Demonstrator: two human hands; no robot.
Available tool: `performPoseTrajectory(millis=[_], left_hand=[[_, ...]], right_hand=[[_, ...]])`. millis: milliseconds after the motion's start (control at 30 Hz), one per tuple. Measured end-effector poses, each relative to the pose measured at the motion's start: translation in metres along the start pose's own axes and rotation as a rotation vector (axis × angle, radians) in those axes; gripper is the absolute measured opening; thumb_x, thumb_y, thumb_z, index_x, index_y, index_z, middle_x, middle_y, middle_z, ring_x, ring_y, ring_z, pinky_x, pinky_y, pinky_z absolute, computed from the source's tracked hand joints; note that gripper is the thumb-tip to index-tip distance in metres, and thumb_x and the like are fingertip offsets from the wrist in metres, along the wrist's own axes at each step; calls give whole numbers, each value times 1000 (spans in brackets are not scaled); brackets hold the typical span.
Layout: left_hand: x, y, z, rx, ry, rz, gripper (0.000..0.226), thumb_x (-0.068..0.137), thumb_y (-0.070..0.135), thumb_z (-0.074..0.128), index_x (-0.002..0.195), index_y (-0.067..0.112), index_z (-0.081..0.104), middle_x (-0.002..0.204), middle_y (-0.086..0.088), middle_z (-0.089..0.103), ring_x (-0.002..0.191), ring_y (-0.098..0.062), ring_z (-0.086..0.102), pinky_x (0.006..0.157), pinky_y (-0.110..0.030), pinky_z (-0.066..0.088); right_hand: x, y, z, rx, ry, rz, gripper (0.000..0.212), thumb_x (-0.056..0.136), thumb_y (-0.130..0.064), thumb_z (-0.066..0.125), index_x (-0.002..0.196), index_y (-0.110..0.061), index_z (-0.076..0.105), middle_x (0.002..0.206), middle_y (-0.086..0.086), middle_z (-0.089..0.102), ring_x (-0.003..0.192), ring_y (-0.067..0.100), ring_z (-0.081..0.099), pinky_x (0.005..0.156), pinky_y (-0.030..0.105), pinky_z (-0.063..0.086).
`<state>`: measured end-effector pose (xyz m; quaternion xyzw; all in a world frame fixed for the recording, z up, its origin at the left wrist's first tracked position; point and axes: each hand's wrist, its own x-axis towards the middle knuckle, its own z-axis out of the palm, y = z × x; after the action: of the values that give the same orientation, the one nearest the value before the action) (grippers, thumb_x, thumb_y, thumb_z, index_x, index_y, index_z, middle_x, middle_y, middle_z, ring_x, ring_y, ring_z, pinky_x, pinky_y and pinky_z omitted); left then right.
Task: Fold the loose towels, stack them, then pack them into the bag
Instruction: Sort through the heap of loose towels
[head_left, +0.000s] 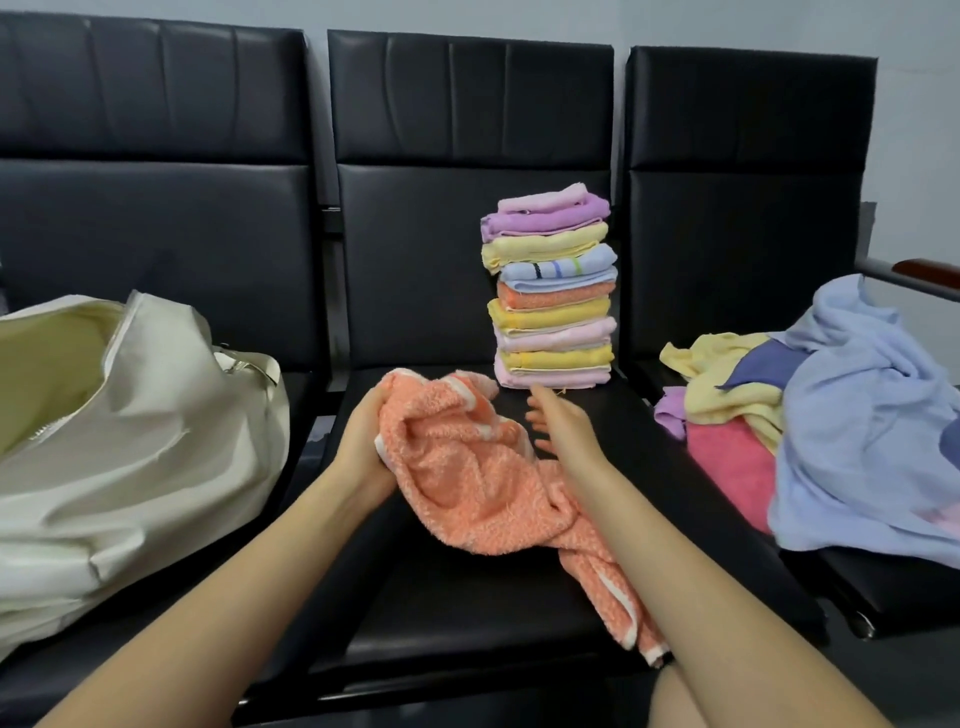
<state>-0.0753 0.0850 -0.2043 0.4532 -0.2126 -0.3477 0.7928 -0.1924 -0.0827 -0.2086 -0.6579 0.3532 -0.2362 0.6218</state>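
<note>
My two bare forearms reach in from the bottom edge over the middle seat (467, 597), and between them lies the orange towel (467, 483), a nubbly terry cloth with white borders, bunched and crumpled, one end trailing down past my right wrist toward the seat's front edge. My left hand (363, 441) has its fingers curled round the towel's upper left edge, gripping a thick fold. My right hand (558, 421) is beside the cloth with fingers spread and relaxed, blurred, holding nothing that I can make out. Just beyond my fingertips a tall stack of folded towels (553, 291) stands on the same seat, in pink, purple, yellow, blue and orange, slightly uneven. On the left seat slumps a cream canvas bag (130, 431), its zipped mouth gaping open. On the right seat a loose heap of towels (831, 415) lies tangled, light blue on top, yellow, pink and purple beneath. The seats are smooth black padded leather; bare cushion shows in front of the stack.
</note>
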Motion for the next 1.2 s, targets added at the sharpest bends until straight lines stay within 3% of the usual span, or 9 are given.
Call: performPoseTrajectory(millis=[133,233,367,567,700,867,933,1067,1200], left_hand=[[-7,0,11,-100,-45,-22,18,94,18,49,84,7,59,86,-12,61,83,-22,62,76,-34,56],[-6,4,13,-153,-39,-14,24,97,22,45,84,8,60,80,-9,64,78,-19,64,71,-31,58],[0,15,3,-37,10,66,19,95,22,51,90,7,61,87,-11,65,87,-21,62,82,-33,53],[12,18,-20,-34,268,83,42,101,36,42,121,3,60,115,-15,67,108,-24,65,87,-35,54],[18,33,-43,-86,404,126,37,102,32,41,123,6,57,116,-14,66,103,-24,65,82,-38,54],[14,38,-54,-76,487,159,25,100,24,48,114,8,61,118,-14,66,107,-26,65,97,-45,50],[12,44,-56,-136,514,187,21,101,22,45,109,10,60,113,-13,66,102,-26,66,89,-43,53],[14,49,-67,-202,503,168,29,99,17,46,125,15,58,125,-15,62,111,-28,63,90,-43,53],[12,45,-48,-107,299,181,54,93,-3,36,133,29,55,124,-10,58,114,-29,60,101,-43,47]], right_hand=[[13,11,22,-1,-367,242,72,76,-81,52,114,-21,64,116,8,66,115,25,61,107,45,43],[19,16,35,219,-572,293,65,78,-71,62,118,-20,68,117,9,70,114,24,64,106,43,43],[19,23,36,225,-390,117,19,88,-28,68,88,-9,67,81,11,68,70,19,65,70,31,50],[23,21,1,471,-269,82,22,88,-15,66,103,0,71,99,22,72,86,30,71,87,40,54],[20,21,-25,3,-424,-34,26,81,-29,74,94,-6,73,97,17,71,83,27,67,77,36,51],[8,13,-41,-559,-523,19,46,73,-46,79,92,-5,70,66,4,60,51,12,48,48,24,34],[6,11,-50,-433,-457,9,29,81,-33,75,87,-5,68,67,5,62,53,13,55,50,22,41],[10,6,-58,410,-430,-20,29,96,-22,53,118,-7,63,119,15,68,111,26,65,94,38,51],[13,-28,-57,965,-327,-28,32,102,-24,42,105,-7,69,105,15,73,96,26,70,89,38,55]])
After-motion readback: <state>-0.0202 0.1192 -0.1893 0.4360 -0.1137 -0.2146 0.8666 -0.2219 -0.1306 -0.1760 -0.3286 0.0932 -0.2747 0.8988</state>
